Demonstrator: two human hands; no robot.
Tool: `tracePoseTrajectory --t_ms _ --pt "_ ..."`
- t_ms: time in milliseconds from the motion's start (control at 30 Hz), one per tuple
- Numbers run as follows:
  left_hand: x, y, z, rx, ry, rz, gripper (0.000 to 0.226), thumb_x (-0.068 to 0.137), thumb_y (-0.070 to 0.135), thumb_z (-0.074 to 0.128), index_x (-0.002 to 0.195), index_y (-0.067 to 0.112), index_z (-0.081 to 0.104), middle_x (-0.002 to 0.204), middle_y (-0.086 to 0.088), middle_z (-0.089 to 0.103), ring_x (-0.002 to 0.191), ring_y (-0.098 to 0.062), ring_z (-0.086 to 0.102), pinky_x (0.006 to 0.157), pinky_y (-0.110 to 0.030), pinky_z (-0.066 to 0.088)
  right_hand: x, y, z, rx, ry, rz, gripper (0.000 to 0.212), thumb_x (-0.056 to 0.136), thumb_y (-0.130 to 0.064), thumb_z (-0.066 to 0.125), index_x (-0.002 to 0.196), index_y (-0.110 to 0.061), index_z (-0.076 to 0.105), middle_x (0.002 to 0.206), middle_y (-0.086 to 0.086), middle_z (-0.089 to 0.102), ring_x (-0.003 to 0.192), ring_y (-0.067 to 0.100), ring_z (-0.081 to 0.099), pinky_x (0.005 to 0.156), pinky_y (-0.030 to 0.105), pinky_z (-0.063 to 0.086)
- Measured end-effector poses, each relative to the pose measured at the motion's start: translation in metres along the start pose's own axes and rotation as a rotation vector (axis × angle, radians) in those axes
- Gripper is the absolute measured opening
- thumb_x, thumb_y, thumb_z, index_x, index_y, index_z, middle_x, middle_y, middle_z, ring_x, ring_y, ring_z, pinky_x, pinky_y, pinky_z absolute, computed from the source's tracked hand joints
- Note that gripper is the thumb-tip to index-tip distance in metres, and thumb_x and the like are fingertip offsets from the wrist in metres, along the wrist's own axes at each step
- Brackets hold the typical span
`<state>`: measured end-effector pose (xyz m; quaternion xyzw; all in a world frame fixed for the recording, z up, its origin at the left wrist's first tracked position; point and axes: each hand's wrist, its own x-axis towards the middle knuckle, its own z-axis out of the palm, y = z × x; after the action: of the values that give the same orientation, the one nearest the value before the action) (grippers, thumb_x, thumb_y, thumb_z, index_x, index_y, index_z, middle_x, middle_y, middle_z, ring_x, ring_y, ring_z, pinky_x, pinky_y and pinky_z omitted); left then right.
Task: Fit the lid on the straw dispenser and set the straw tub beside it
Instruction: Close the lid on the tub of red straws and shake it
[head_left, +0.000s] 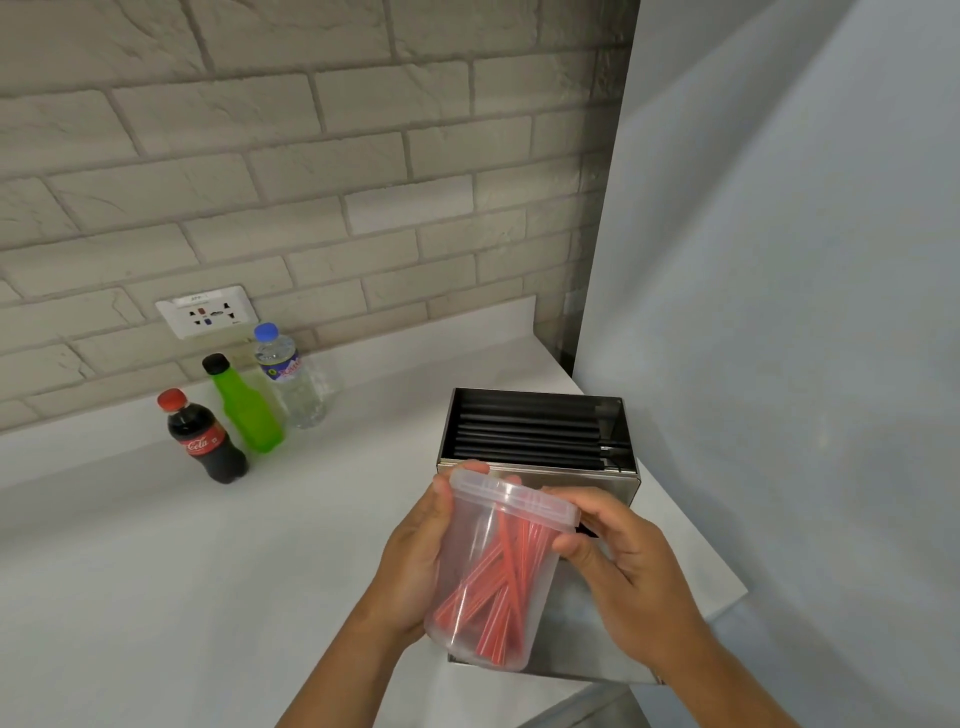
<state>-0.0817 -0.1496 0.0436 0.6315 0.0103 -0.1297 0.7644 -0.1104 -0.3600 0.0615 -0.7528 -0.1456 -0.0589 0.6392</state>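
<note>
While both your hands clasp the lidded straw tub (498, 571), left hand (415, 566) on its wall, right hand (618, 566) at its rim, the open straw dispenser (540, 441) sits just behind, the bare bench (311, 519) to its left.

A white counter (156, 571) carries a cola bottle (205, 441), green bottle (247, 410) and water bottle (291, 379) near its back edge, and an open steel straw dispenser (613, 483) at its right edge.

We are seeing bare counter (156, 571) lying open left of the dispenser (582, 486), three bottles (244, 410) crowding the far left, the wall (779, 312) blocking right.
</note>
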Motion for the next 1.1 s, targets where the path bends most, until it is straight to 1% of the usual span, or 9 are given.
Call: tracePoseTrajectory --t_ms 100,233,333,533,667,767,867,1000,1100 --pt "0.0 -0.006 -0.002 0.001 -0.01 -0.034 0.083 0.069 0.094 0.058 0.128 0.037 0.071 0.125 -0.012 0.076 0.112 -0.035 0.075 0.091 -0.048 0.062 -0.003 0.003 0.003 -0.026 0.022 -0.028 0.031 0.099 -0.051 0.06 0.123 -0.035 0.07 0.113 -0.01 0.076 0.109 0.013 0.073 0.087 0.016 0.056" --pt "0.0 -0.005 -0.001 -0.006 -0.037 -0.043 0.069 0.083 0.082 0.048 0.137 0.042 0.064 0.134 -0.008 0.073 0.121 -0.034 0.071 0.095 -0.046 0.06 -0.004 0.003 0.003 -0.038 0.051 -0.07 0.033 0.099 -0.05 0.06 0.123 -0.031 0.07 0.111 -0.012 0.076 0.108 0.013 0.073 0.086 0.018 0.058" --pt "0.002 -0.002 0.002 0.03 -0.078 -0.107 0.066 0.083 0.083 0.04 0.13 0.047 0.068 0.125 -0.005 0.077 0.115 -0.028 0.075 0.088 -0.037 0.063 -0.002 0.007 -0.003 -0.085 0.108 -0.137 0.034 0.1 -0.044 0.061 0.124 -0.022 0.072 0.111 -0.01 0.077 0.107 0.014 0.073 0.086 0.017 0.057" --pt "-0.001 -0.013 0.016 -0.135 0.017 -0.115 0.06 0.094 0.059 0.057 0.131 0.014 0.07 0.131 -0.024 0.069 0.123 -0.044 0.066 0.101 -0.058 0.054 0.002 0.023 -0.01 -0.261 0.298 -0.242 0.035 0.091 -0.029 0.075 0.123 -0.017 0.073 0.121 -0.006 0.073 0.116 0.016 0.068 0.094 0.024 0.057" --pt "-0.001 -0.015 0.023 -0.187 0.141 -0.113 0.061 0.09 0.049 0.067 0.125 -0.001 0.069 0.127 -0.034 0.067 0.123 -0.053 0.062 0.11 -0.07 0.043 -0.001 0.019 -0.006 -0.223 0.174 -0.145 0.036 0.091 -0.054 0.072 0.116 -0.028 0.069 0.127 -0.009 0.066 0.124 0.018 0.063 0.094 0.024 0.055" --pt "0.001 -0.01 0.016 -0.109 0.138 -0.061 0.07 0.077 0.057 0.081 0.117 0.001 0.07 0.113 -0.025 0.075 0.105 -0.043 0.071 0.096 -0.057 0.056 0.0 0.014 -0.011 -0.119 0.072 0.008 0.054 0.085 -0.07 0.068 0.124 -0.033 0.063 0.144 -0.018 0.053 0.133 0.009 0.055 0.093 0.022 0.056" --pt "0.003 -0.009 0.012 -0.019 0.024 -0.038 0.073 0.068 0.067 0.085 0.116 0.013 0.074 0.113 -0.019 0.077 0.102 -0.036 0.075 0.086 -0.045 0.06 0.004 0.005 -0.014 -0.074 -0.068 0.102 0.072 0.081 -0.079 0.064 0.145 -0.056 0.041 0.15 -0.036 0.042 0.135 -0.004 0.051 0.094 0.016 0.055" --pt "0.004 -0.005 0.016 -0.103 0.017 -0.049 0.082 0.064 0.061 0.092 0.125 0.011 0.071 0.118 -0.023 0.075 0.105 -0.039 0.075 0.088 -0.047 0.061 0.009 -0.003 -0.008 -0.124 -0.074 0.062 0.074 0.086 -0.073 0.062 0.152 -0.053 0.034 0.153 -0.028 0.042 0.142 0.011 0.048 0.107 0.044 0.053" --pt "0.004 -0.003 0.022 -0.247 0.018 -0.076 0.088 0.063 0.053 0.096 0.13 0.004 0.065 0.117 -0.023 0.074 0.102 -0.037 0.073 0.088 -0.047 0.06 0.014 -0.006 -0.006 -0.193 -0.014 -0.028 0.067 0.089 -0.054 0.064 0.151 -0.045 0.04 0.15 -0.021 0.045 0.141 0.016 0.047 0.106 0.049 0.051"
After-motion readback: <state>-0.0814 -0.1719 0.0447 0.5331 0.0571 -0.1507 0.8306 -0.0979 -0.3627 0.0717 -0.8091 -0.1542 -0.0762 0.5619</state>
